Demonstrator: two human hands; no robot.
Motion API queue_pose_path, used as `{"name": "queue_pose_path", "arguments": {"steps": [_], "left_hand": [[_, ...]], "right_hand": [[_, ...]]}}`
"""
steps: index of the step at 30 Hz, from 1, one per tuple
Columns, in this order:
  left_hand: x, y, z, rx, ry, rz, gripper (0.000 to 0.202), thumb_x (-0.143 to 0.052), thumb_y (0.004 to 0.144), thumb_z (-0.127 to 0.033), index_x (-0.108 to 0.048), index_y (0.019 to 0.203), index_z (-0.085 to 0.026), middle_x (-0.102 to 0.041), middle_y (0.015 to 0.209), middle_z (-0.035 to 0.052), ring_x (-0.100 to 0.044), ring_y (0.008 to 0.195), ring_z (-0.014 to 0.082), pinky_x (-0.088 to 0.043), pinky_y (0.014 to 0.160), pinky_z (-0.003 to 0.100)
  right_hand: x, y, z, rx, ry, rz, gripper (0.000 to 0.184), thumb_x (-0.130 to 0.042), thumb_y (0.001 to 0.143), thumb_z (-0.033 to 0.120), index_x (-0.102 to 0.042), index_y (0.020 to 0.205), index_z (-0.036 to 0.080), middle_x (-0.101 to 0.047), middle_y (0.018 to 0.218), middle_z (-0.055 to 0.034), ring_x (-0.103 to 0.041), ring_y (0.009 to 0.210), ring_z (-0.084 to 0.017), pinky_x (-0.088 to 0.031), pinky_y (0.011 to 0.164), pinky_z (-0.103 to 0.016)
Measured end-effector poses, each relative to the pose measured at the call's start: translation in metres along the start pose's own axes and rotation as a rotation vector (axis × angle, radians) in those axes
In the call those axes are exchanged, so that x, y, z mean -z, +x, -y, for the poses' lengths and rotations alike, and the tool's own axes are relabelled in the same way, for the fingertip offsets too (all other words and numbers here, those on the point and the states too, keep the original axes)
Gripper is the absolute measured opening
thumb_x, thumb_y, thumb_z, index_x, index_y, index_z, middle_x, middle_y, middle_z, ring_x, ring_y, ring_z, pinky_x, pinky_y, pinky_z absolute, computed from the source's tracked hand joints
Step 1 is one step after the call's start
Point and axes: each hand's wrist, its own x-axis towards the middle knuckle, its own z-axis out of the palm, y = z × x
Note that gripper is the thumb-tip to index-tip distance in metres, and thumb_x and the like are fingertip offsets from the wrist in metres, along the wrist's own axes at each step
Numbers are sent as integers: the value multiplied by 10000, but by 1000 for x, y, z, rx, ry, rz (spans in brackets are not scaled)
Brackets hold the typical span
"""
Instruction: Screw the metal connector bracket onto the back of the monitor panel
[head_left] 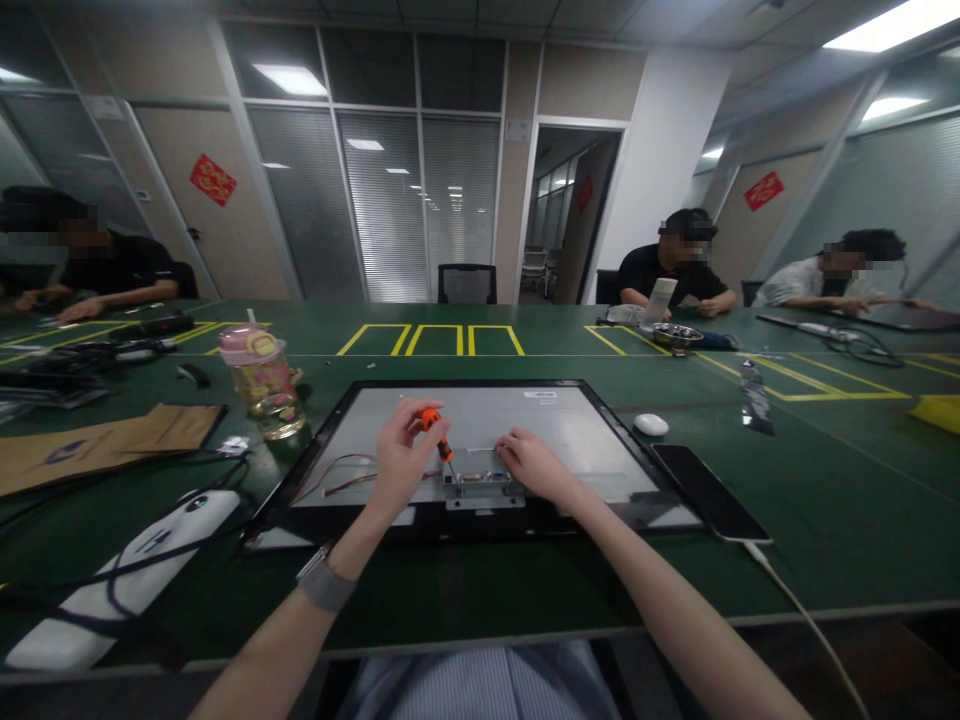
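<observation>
My left hand (405,455) is closed around an orange-and-black screwdriver (433,425). The shaft points down at the left end of a small metal bracket (486,503) with ports along it. That bracket sits on the pale back of a flat display panel (375,410) with a black frame, lying on the table. At the bracket's right end, my right hand (529,462) has its fingers curled together, and what they pinch is hidden. Thin wires (349,488) run across the panel, left of my left hand.
A pink-lidded bottle (262,385), a white power strip (142,570) with black cables and brown cardboard (112,445) lie left on the green table (825,470). To the right are a white case (651,425) and a plugged-in phone (711,492). Several people sit across the table.
</observation>
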Motion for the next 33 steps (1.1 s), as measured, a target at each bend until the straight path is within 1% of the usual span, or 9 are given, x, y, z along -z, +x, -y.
{"name": "queue_pose_path", "arguments": {"steps": [3,7,13,17,21,24,27,31,33], "left_hand": [[-1,1,-1,-43,45,-37,170,-702,727,-244,-675,889,-200,-500,876,6,-546,768,104,-502,669,200],[0,1,-2,-68,79,-28,183,-663,769,-239,-678,950,-224,-480,880,1,-534,788,101,-508,696,196],[0,0,0,-43,60,32,271,-591,834,-259,-629,1100,-228,-500,926,17,-553,815,112,-511,744,228],[0,-1,-2,18,-23,86,302,-520,883,-287,-583,1165,-201,-571,1000,58,-601,851,145,-508,805,290],[1,0,-2,11,-33,88,274,-512,887,-299,-620,1119,-202,-567,1042,68,-589,896,155,-506,784,271],[1,1,0,-53,1,46,223,-589,838,-287,-670,1033,-212,-522,972,42,-557,873,138,-499,737,226],[1,1,0,-74,-6,33,205,-620,813,-271,-678,1003,-221,-507,906,21,-542,823,123,-493,735,220],[2,1,-1,-2,0,67,226,-564,848,-291,-664,1029,-199,-553,919,37,-560,816,137,-490,742,243],[2,1,1,50,-53,86,257,-513,878,-307,-640,1069,-190,-587,932,48,-585,837,151,-486,778,270]], "right_hand": [[0,0,0,-2,-7,7,315,-340,963,261,-633,1004,156,-593,942,-89,-585,880,-178,-383,758,-247],[1,1,0,-3,-9,11,311,-341,963,261,-631,1006,154,-593,948,-91,-585,888,-179,-382,762,-246],[1,1,1,-12,-15,17,316,-342,962,256,-638,976,144,-599,953,-99,-589,894,-184,-380,773,-249],[2,1,1,-11,-12,20,324,-334,965,263,-636,992,146,-603,960,-104,-590,891,-188,-382,765,-251],[2,0,1,-8,-8,18,334,-327,968,274,-636,1000,150,-601,956,-101,-590,885,-188,-380,759,-252],[1,0,1,-7,-2,13,334,-325,970,277,-633,1005,154,-596,946,-93,-588,874,-180,-377,750,-249],[0,0,0,-14,-2,12,322,-334,969,274,-630,1008,155,-592,946,-91,-583,873,-175,-372,751,-248],[-1,1,-1,-15,-6,10,317,-341,965,268,-634,1006,154,-593,949,-94,-583,876,-180,-373,747,-249],[-1,1,-1,-15,-4,14,319,-339,965,265,-634,1010,152,-593,957,-97,-584,883,-182,-374,753,-250]]}}
